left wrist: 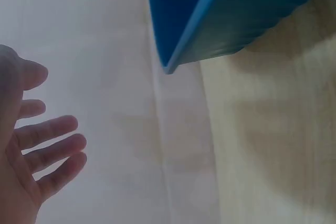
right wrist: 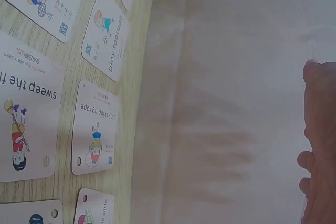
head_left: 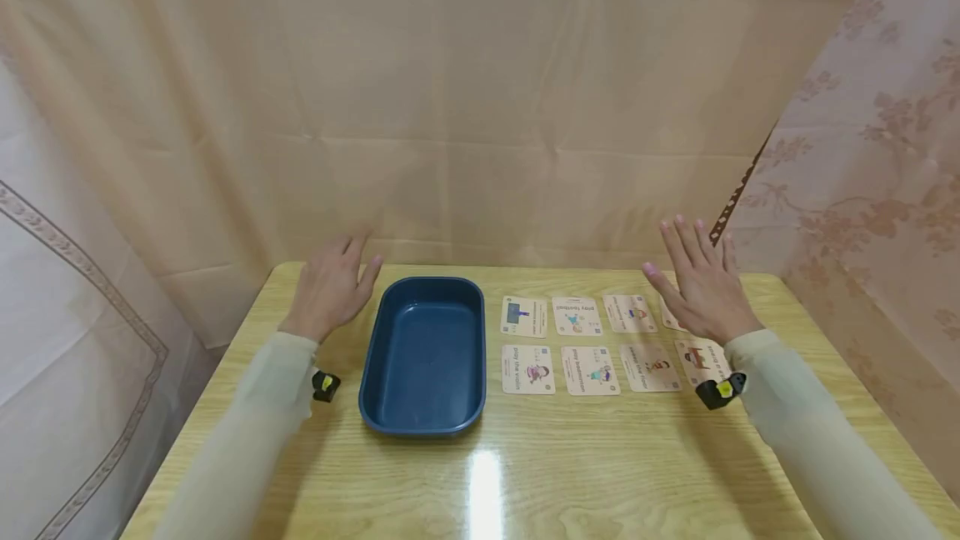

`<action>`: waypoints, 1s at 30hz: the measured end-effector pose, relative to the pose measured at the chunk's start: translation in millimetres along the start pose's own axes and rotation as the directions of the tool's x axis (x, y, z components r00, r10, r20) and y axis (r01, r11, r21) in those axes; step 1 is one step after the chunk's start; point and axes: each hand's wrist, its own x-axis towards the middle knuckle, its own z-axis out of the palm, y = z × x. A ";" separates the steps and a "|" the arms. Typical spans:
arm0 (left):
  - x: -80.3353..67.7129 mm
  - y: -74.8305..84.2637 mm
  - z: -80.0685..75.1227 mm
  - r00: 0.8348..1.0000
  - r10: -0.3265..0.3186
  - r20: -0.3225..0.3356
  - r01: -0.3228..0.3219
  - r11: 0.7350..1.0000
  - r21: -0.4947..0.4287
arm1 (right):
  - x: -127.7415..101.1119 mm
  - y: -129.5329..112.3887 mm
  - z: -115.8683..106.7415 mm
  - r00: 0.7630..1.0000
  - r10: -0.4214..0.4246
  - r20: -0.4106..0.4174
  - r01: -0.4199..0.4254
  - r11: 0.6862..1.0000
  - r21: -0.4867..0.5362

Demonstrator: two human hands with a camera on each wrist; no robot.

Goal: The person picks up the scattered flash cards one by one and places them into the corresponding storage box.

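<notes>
My left hand (head_left: pixel 330 286) hovers left of a dark blue rectangular tray (head_left: pixel 423 365), its fingers loosely spread and holding nothing. In the left wrist view the fingers (left wrist: pixel 55 156) stand apart from the tray's corner (left wrist: pixel 184 51). My right hand (head_left: pixel 701 290) is raised over the right end of two rows of picture cards, fingers straight and spread. Beneath it a card (head_left: pixel 671 315) is partly hidden. Others include a "play the violin" card (head_left: pixel 528 370), a "play football" card (head_left: pixel 577 317), a "sweep the floor" card (right wrist: pixel 31 114) and a "play skipping rope" card (right wrist: pixel 95 129).
All this lies on a light wooden table (head_left: pixel 600 465). A beige cloth (head_left: pixel 480 107) hangs behind its far edge, with a floral curtain (head_left: pixel 885 190) on the right and a white cloth (head_left: pixel 75 315) on the left. Each wrist wears a small black camera (head_left: pixel 326 386).
</notes>
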 end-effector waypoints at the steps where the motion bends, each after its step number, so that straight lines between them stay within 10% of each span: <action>1: -1.3 -0.1 1.3 1.000 -0.014 0.000 0.014 0.999 -0.029 | -0.4 0.0 0.3 1.000 -0.001 0.000 0.001 1.000 0.001; 10: -15.6 -11.8 21.8 0.990 -0.127 0.055 0.138 0.881 -0.452 | -4.5 -1.2 -1.3 1.000 -0.003 -0.006 0.003 1.000 0.001; 25: -45.2 -26.8 60.2 0.941 -0.181 0.285 0.337 0.508 -0.793 | -9.5 -6.8 -2.1 1.000 -0.003 0.001 0.003 1.000 0.012; 30: -51.2 -31.4 68.8 0.915 -0.163 0.370 0.404 0.421 -0.812 | -10.2 -8.4 -2.0 1.000 -0.004 0.001 0.004 1.000 0.019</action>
